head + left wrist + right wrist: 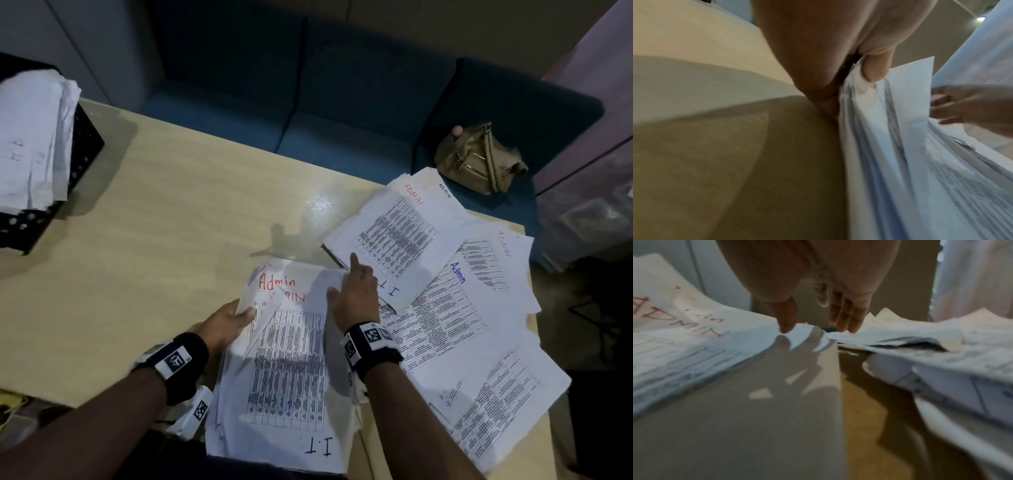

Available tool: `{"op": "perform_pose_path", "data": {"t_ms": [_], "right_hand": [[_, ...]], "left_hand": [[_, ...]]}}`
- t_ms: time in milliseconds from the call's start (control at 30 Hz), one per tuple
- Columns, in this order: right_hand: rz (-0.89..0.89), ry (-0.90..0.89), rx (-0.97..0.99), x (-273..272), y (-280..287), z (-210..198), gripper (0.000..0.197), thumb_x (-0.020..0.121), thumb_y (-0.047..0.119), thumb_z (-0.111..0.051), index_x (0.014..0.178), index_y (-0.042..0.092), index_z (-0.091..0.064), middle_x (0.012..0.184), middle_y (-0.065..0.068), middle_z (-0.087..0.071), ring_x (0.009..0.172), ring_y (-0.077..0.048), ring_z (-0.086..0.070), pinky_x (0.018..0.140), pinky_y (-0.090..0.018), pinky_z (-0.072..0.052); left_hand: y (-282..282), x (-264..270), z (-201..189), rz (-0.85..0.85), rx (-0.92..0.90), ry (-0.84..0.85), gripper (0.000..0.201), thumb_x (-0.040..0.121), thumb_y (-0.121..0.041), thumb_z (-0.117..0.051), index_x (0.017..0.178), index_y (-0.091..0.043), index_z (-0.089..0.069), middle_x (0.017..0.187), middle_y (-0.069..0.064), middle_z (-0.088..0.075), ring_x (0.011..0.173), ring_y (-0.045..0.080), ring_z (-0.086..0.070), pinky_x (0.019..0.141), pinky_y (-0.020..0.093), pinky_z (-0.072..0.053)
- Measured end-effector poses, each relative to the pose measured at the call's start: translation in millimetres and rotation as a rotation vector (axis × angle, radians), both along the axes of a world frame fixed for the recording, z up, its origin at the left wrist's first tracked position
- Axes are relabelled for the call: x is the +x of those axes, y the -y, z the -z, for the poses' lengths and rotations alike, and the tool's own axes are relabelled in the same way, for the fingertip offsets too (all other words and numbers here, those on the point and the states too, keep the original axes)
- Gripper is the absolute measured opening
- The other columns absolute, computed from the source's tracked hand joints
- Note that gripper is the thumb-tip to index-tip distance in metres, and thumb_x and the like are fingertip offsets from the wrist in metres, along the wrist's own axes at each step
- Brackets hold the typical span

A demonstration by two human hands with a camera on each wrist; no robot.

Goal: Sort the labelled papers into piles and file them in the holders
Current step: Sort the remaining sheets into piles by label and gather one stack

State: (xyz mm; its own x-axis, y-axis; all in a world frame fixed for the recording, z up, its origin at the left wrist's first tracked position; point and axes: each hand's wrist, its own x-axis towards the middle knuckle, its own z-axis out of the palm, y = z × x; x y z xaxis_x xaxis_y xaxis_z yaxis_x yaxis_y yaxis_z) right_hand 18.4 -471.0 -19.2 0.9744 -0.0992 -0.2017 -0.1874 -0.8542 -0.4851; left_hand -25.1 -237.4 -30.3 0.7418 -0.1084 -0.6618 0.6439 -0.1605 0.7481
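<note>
White printed sheets make a stack (287,370) at the desk's (154,260) near edge. The left hand (227,320) pinches its left margin, thumb on top. The right hand (354,296), fingers straight, rests on its far right corner. Loose papers (455,284) marked Admin fan out beside it. Far left, a black holder (82,150) carries more sheets.

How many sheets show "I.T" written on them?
2: one atop the stack the left hand holds, one under the right hand, among the spread papers. More may be hidden.
</note>
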Motion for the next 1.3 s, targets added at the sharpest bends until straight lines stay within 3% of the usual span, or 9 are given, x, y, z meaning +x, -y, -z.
{"op": "perform_pose_path", "data": {"t_ms": [200, 300, 467, 600, 767, 933, 1033, 1167, 1300], "right_hand": [[-0.535, 0.040, -0.163, 4.5, -26.2, -3.5, 0.087, 0.082, 0.042, -0.064, 0.150, 0.021, -0.013, 0.155, -0.004, -0.021, 0.145, -0.021, -0.014, 0.119, -0.047, -0.001], [-0.521, 0.059, -0.120, 5.2, -43.3, 2.7, 0.080, 0.083, 0.036, -0.062, 0.148, 0.016, -0.021, 0.143, -0.003, -0.037, 0.137, -0.022, -0.030, 0.119, -0.047, -0.008], [-0.407, 0.155, -0.008, 12.8, -57.0, 7.2, 0.048, 0.077, 0.027, -0.063, 0.120, 0.013, -0.048, 0.114, -0.007, -0.051, 0.103, -0.028, -0.052, 0.096, -0.045, -0.041], [-0.405, 0.119, 0.239, 14.0, -60.5, 2.9, 0.035, 0.088, 0.028, -0.059, 0.110, 0.002, -0.056, 0.107, -0.015, -0.054, 0.095, -0.031, -0.055, 0.085, -0.042, -0.046], [-0.074, 0.149, 0.190, 29.1, -14.5, -7.5, 0.032, 0.089, 0.031, -0.056, 0.118, 0.018, -0.062, 0.130, -0.004, -0.052, 0.119, -0.019, -0.048, 0.105, -0.039, -0.038], [0.805, -0.059, 0.005, 40.1, 84.0, 11.3, 0.059, 0.080, 0.041, -0.068, 0.128, 0.015, -0.045, 0.139, -0.015, -0.034, 0.129, -0.034, -0.032, 0.102, -0.050, -0.039], [0.887, -0.081, 0.033, 50.5, 103.1, 19.9, 0.084, 0.069, 0.039, -0.079, 0.132, 0.008, -0.033, 0.135, -0.022, -0.037, 0.124, -0.039, -0.036, 0.100, -0.052, -0.040], [0.937, -0.196, 0.104, 67.2, 103.6, 16.3, 0.101, 0.067, 0.028, -0.084, 0.140, 0.003, -0.020, 0.140, -0.025, -0.032, 0.124, -0.041, -0.042, 0.099, -0.048, -0.041], [0.946, -0.186, 0.266, 71.0, 104.5, 13.7, 0.080, 0.075, 0.017, -0.078, 0.137, 0.001, -0.029, 0.134, -0.025, -0.048, 0.117, -0.038, -0.053, 0.088, -0.040, -0.049]], "left_hand": [[10.9, -4.6, -1.2, 0.228, -0.060, 0.117, 0.086, 0.078, -0.070, -0.054, 0.147, -0.026, -0.029, 0.146, -0.007, -0.041, 0.135, 0.014, -0.040, 0.109, 0.036, -0.034], [20.6, -1.1, -1.4, 0.312, -0.122, 0.233, 0.103, 0.068, -0.036, -0.085, 0.149, -0.036, -0.020, 0.150, -0.023, -0.032, 0.135, -0.002, -0.035, 0.104, 0.032, -0.044], [30.7, 2.6, -5.1, 0.173, 0.263, 0.392, 0.052, 0.091, -0.015, -0.062, 0.133, -0.036, -0.039, 0.117, 0.004, -0.065, 0.080, 0.017, -0.064, 0.065, 0.022, -0.046], [25.1, 17.3, -13.3, 0.062, 0.278, 0.477, 0.039, 0.098, -0.021, -0.049, 0.124, -0.048, -0.041, 0.116, -0.007, -0.061, 0.094, 0.014, -0.060, 0.074, 0.023, -0.043], [19.7, 30.4, -17.3, 0.087, 0.193, 0.485, 0.037, 0.100, -0.015, -0.045, 0.109, -0.051, -0.049, 0.112, -0.042, -0.052, 0.099, -0.019, -0.050, 0.083, 0.011, -0.035], [14.0, 29.3, -2.6, 0.104, 0.217, 0.432, 0.022, 0.093, -0.027, -0.059, 0.104, -0.042, -0.046, 0.109, -0.031, -0.059, 0.083, -0.004, -0.057, 0.071, 0.016, -0.044], [14.0, 19.1, 2.5, 0.146, 0.229, 0.429, 0.039, 0.088, -0.017, -0.066, 0.105, -0.044, -0.044, 0.116, -0.025, -0.057, 0.094, 0.001, -0.059, 0.074, 0.014, -0.046], [14.2, 13.3, 5.8, 0.119, 0.299, 0.409, 0.045, 0.094, -0.010, -0.052, 0.095, -0.054, -0.042, 0.100, -0.036, -0.056, 0.073, -0.006, -0.059, 0.059, 0.006, -0.040], [11.0, 18.2, 12.3, -0.008, 0.167, 0.369, 0.026, 0.101, -0.017, -0.042, 0.102, -0.041, -0.054, 0.108, -0.032, -0.062, 0.107, -0.005, -0.055, 0.088, 0.014, -0.041]]}}
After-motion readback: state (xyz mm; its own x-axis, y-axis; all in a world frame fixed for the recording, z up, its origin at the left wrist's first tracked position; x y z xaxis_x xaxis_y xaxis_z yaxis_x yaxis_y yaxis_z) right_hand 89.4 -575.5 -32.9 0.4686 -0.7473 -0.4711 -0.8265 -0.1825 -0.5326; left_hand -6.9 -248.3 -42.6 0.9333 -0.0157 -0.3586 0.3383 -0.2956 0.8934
